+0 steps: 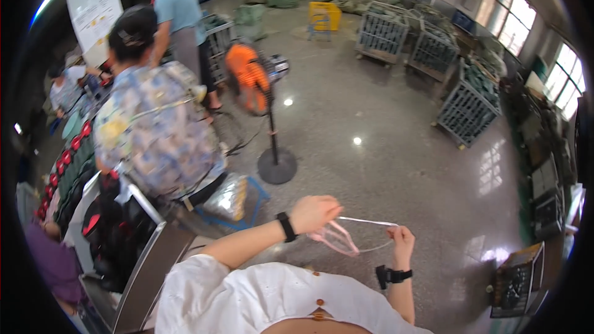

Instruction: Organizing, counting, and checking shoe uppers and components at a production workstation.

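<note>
A thin loop of pink and white band (pixel 342 240) is stretched between my two hands in front of my body; its exact kind I cannot make out. My left hand (pixel 314 213) is closed on its left end, where the pink strands gather. At the other end my right hand (pixel 402 239) pinches the loop, with its fingers folded. A white strand runs taut along the far side, and the pink part sags below it. Both wrists wear black bands.
An orange standing fan (pixel 247 78) rises ahead on a round base. To my left sits a person in a patterned shirt (pixel 158 127) beside a bin of dark items (pixel 117 229). Wheeled cages (pixel 468 105) stand at far right; a dark-framed box (pixel 518 279) is at lower right.
</note>
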`<state>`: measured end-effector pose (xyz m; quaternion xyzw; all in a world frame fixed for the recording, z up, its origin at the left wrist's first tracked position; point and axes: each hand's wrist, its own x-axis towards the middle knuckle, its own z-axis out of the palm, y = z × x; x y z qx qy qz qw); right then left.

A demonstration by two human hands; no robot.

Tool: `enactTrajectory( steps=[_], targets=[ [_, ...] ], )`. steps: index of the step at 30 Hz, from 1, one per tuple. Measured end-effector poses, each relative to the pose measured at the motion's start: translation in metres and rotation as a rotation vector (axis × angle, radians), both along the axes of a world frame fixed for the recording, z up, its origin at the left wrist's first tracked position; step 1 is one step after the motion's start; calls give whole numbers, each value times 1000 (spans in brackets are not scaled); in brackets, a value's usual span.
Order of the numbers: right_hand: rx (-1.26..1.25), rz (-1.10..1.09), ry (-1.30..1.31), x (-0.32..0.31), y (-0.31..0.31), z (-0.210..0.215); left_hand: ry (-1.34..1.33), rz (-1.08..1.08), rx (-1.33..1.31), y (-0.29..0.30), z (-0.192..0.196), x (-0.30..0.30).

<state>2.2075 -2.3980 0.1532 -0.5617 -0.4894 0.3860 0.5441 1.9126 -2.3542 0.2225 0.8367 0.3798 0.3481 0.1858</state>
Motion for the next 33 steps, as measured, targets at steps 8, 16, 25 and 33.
enactTrajectory(
  steps=[8, 16, 25, 33],
  targets=[
    [154, 650, -447, -51, 201, 28, -400, 61, -556, 121, -43, 28],
    [-174, 382, -212, -59, 419, 27, -256, 121, -833, 342, -47, 32],
    [-324, 908, 916, -94, 715, 49, -794, 208, -493, 710, 39, 49],
    [-328, 980, 327, -97, 969, 10, -777, 377, -580, 947, -10, 11]
  ],
)
